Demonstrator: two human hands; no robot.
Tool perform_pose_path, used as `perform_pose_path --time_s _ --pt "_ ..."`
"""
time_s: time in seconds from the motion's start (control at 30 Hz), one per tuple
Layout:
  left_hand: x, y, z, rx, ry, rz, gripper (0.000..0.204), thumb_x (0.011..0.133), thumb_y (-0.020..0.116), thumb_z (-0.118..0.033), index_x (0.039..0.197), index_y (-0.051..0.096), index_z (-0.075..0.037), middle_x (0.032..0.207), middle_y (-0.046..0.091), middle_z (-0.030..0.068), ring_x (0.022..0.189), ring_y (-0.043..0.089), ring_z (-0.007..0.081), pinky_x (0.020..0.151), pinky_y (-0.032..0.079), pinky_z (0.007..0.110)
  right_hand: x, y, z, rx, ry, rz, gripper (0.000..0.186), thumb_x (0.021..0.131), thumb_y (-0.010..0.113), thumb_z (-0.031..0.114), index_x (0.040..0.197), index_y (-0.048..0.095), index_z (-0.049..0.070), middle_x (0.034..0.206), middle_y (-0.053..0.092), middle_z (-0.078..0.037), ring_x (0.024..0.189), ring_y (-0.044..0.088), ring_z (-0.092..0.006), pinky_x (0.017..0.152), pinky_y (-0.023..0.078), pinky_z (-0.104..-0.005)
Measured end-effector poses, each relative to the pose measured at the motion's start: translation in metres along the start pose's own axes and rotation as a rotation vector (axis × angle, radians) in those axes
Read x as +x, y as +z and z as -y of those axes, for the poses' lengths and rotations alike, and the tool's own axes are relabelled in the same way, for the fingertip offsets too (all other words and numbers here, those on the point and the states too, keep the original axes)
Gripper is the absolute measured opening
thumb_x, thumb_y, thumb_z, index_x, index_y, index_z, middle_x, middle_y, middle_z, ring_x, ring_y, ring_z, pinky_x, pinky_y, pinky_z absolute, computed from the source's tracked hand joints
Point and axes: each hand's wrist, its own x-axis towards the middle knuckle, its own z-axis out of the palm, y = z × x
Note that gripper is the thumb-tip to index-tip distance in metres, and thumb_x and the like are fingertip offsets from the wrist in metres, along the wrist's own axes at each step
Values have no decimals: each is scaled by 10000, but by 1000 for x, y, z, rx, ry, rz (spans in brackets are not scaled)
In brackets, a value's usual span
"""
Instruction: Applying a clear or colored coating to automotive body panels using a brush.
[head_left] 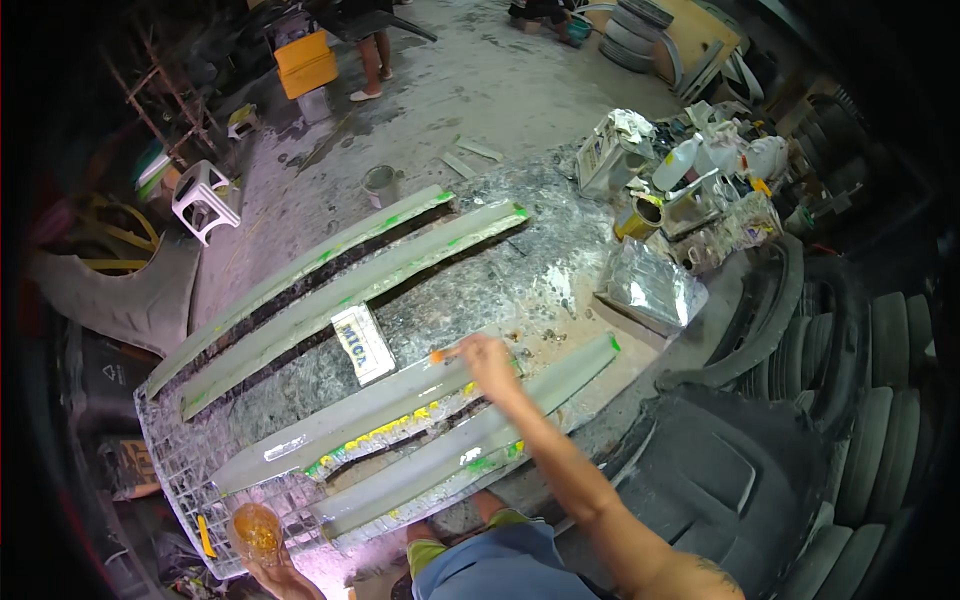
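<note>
My right hand (485,365) grips a small brush (438,355) with orange on its tip, held on or just over a long grey-green strip (340,420) in the middle of the bench. My left hand (272,568) holds a clear cup of amber liquid (256,528) at the bench's near left corner. Another grey strip (560,390) lies nearer me, and two more (300,280) lie along the far side, with green marks on them. A white lettered board (362,343) lies between the strips. A yellow tool (206,537) lies beside the cup.
Cans and bottles (680,160) and a wrapped block (650,285) crowd the bench's right end. Dark moulded parts (740,470) and tyres (885,420) are at right. A white stool (205,200), bucket (383,185) and curved panel (110,295) are leftward. Two people (370,45) are in the background.
</note>
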Motion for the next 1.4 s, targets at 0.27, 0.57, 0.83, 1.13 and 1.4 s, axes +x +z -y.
perform_pose_path --time_s 0.27,0.57,0.83,1.13,1.4 --pt "-25 2 -15 -52 -10 83 580 962 508 -399 1429 371 -83 1411 430 175 1251 488 286 1053 421 384 -14 -60 14 -443 -230 -294 171 938 528 181 979 596 30 856 593 -216 797 588 -420 665 469 -489" --pt "-12 -13 -5 -41 33 -57 584 958 519 -395 1422 382 -68 1393 452 177 1251 487 293 1059 412 400 -90 75 47 -119 -228 208 167 947 473 116 1062 563 34 1019 590 -207 807 604 -408 674 499 -454" --pt "-14 -14 4 -43 4 -26 548 929 561 -384 1384 408 -121 1346 495 87 1247 466 215 1019 409 399 -22 -37 -21 -228 -10 -67 263 961 482 136 1009 602 -94 952 653 -210 916 616 -272 858 474 -396" --pt "-52 0 16 77 88 104 819 755 747 -109 1429 286 -49 1242 446 80 1150 474 183 949 444 331 -142 -11 146 359 -125 471 180 874 635 45 1043 649 -17 856 644 -55 756 588 -88 652 460 -232" --pt "-58 -15 -2 -21 125 191 863 747 736 -130 1443 231 -59 1222 423 96 1163 458 200 991 438 367 -211 82 229 -92 -1010 707 225 810 693 80 1025 639 42 794 585 -80 714 610 -248 612 507 -321"
